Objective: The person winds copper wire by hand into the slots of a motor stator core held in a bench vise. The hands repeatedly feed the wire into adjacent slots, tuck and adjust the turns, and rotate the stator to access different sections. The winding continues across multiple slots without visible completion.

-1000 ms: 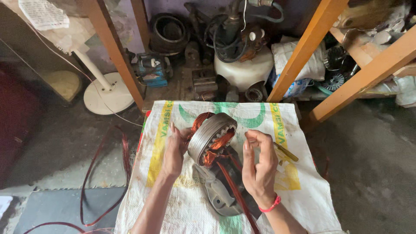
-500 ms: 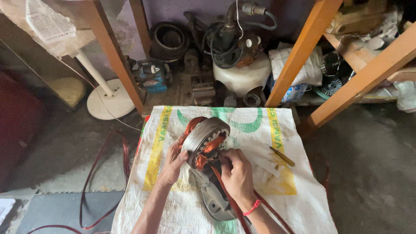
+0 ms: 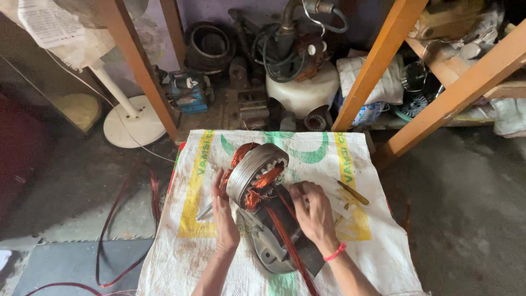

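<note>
A round metal motor stator [image 3: 256, 174] with copper windings stands tilted on its edge on a grey motor housing [image 3: 274, 246], all on a white woven sack [image 3: 208, 241]. My left hand [image 3: 223, 211] presses flat against the stator's left side. My right hand [image 3: 312, 211] sits just right of the stator with fingers curled at a strand of red copper wire [image 3: 285, 241] that runs down toward me. Whether the fingers pinch the wire is hard to tell.
A yellow-handled screwdriver [image 3: 353, 193] lies on the sack right of my right hand. Orange wooden legs [image 3: 378, 66] rise behind. Motor parts, a white pump body [image 3: 301, 87] and a fan base [image 3: 134, 126] crowd the floor beyond. Loose red wire [image 3: 109, 241] loops left.
My right hand has dropped from open beside the stator to low at the wire on its right side. The stator has tilted and shifted slightly left.
</note>
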